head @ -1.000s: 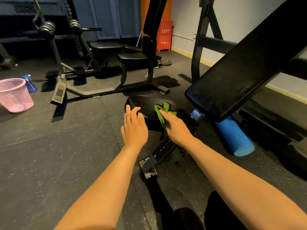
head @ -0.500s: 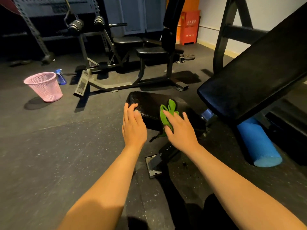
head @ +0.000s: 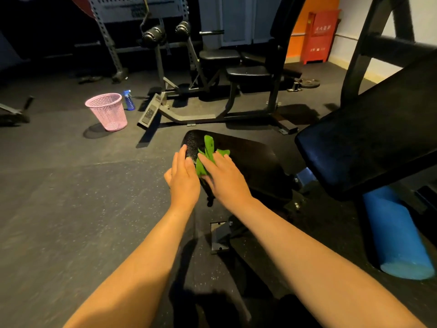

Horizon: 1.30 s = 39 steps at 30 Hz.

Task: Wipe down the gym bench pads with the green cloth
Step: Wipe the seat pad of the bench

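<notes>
The right hand [head: 227, 179] is laid flat, fingers extended, and is pressed onto the green cloth [head: 208, 149]; whether the thumb is hooked round the cloth cannot be told. The left hand [head: 185, 179] is set just beside it at 9 o'clock. Its fingers are straight and nothing is held, with the fingertips resting on the near-left edge of the seat pad [head: 250, 159]. The cloth is bunched on the left end of the seat pad and projects from under the right fingers toward 12 o'clock. The inclined back pad [head: 369, 140] is located at 3 o'clock from the seat pad, apart from both hands, with a blue foam roller [head: 399, 237] beneath it. A pink basket [head: 107, 112] and a spray bottle [head: 127, 101] are stood close together at 10 o'clock, well apart from the bench. The step in hand is judged to be the wiping of the seat pad. For the next move, pressure is to be applied through the cloth while it is drawn toward 3 o'clock across the rest of the pad, which is steadied by the left hand. The back pad is judged not yet treated.
</notes>
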{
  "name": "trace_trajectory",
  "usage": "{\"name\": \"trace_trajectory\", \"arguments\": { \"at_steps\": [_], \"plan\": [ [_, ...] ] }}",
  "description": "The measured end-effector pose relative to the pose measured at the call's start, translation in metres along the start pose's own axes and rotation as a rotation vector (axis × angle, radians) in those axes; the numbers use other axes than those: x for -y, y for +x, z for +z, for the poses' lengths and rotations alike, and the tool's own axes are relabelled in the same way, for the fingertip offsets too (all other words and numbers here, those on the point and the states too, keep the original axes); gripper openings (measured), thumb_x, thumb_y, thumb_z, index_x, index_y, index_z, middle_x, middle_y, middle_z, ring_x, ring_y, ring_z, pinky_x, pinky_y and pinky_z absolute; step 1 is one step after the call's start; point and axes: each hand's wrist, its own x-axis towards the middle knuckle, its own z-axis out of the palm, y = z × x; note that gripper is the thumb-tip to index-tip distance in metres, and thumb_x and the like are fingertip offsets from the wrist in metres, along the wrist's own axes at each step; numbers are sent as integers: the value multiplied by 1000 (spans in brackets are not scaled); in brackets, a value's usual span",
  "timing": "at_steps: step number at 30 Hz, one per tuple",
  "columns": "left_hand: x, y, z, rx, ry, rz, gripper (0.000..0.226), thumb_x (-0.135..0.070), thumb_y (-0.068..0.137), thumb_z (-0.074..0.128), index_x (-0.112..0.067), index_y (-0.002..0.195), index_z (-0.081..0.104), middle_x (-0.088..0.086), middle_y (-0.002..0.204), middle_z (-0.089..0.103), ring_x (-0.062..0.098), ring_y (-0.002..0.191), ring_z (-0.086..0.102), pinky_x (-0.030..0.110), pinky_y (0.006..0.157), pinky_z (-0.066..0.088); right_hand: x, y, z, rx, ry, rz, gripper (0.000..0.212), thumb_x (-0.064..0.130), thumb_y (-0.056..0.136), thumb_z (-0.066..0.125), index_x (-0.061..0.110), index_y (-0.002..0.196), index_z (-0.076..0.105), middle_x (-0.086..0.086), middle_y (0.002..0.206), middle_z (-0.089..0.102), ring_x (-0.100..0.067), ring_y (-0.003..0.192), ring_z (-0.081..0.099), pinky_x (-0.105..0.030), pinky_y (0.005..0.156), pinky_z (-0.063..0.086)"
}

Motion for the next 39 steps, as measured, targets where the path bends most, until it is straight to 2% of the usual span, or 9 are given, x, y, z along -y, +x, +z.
{"name": "trace_trajectory", "arguments": {
  "at_steps": [4, 7, 14, 21, 23, 28, 32, 35, 39],
  "plan": [
    [-11, -10, 7, 9, 24, -74, 51, -34, 109, 26, -34, 159, 15, -1, 167, 16, 21, 152, 9, 36, 120, 6, 6, 7, 2, -21, 6, 1, 55, 17, 96, 57, 16, 149, 42, -19, 142, 50, -36, 139, 38, -49, 118, 29],
    [-15, -15, 8, 7, 61, -96, 56, -36, 108, 32, -32, 160, 11, 1, 168, 13, 25, 152, 11, 42, 123, 9, -15, -14, -7, -9, -38, 6, 55, 24, 98, 53, 19, 151, 37, -14, 140, 51, -31, 137, 40, -47, 119, 25],
    [-33, -24, 8, -8, 79, -124, 60, -32, 106, 41, -24, 160, 14, 7, 165, 19, 25, 151, 20, 47, 123, 19, -45, -54, -28, 81, 113, 260, 52, 24, 103, 41, 22, 154, 32, -11, 148, 45, -28, 145, 29, -43, 124, 10],
    [-42, -6, 4, -121, 111, -177, 44, -26, 98, 53, -15, 138, 40, 12, 137, 43, 31, 127, 43, 45, 104, 39, -24, 24, -13, 254, 248, 93, 51, 23, 105, 37, 21, 156, 30, -14, 156, 35, -31, 149, 20, -42, 122, 14],
    [-45, 9, 6, -123, 154, -183, 41, -27, 98, 53, -13, 135, 40, 15, 138, 41, 33, 129, 38, 40, 100, 34, -43, 48, -7, 280, 279, 147, 51, 24, 105, 36, 27, 155, 31, -12, 156, 37, -32, 148, 24, -44, 120, 18],
    [-50, 54, 5, 92, 518, -207, 59, -38, 103, 40, -20, 157, 22, 12, 158, 31, 35, 142, 23, 49, 114, 23, -96, 75, 2, 321, 266, 430, 51, 23, 103, 34, 33, 154, 33, -11, 156, 36, -38, 142, 31, -43, 116, 27],
    [-51, 64, 9, 90, 574, -177, 56, -35, 103, 39, -18, 155, 28, 9, 155, 38, 35, 136, 30, 49, 109, 28, -83, 108, 6, 338, 321, 460, 50, 21, 102, 34, 26, 151, 39, -13, 155, 38, -36, 142, 33, -42, 116, 27],
    [-49, 65, 11, 57, 624, -120, 52, -37, 103, 40, -19, 150, 34, 6, 150, 44, 34, 131, 36, 48, 105, 32, -49, 150, 9, 378, 401, 390, 42, 23, 98, 36, 28, 134, 56, -11, 139, 55, -36, 127, 48, -44, 106, 39],
    [-47, 68, 11, 16, 643, -96, 27, -27, 97, 46, -13, 119, 53, 8, 126, 57, 33, 116, 45, 45, 94, 37, -12, 181, 13, 527, 463, 242, 26, 19, 97, 37, 16, 100, 63, -10, 105, 65, -31, 100, 58, -46, 89, 47]
  ]
}}
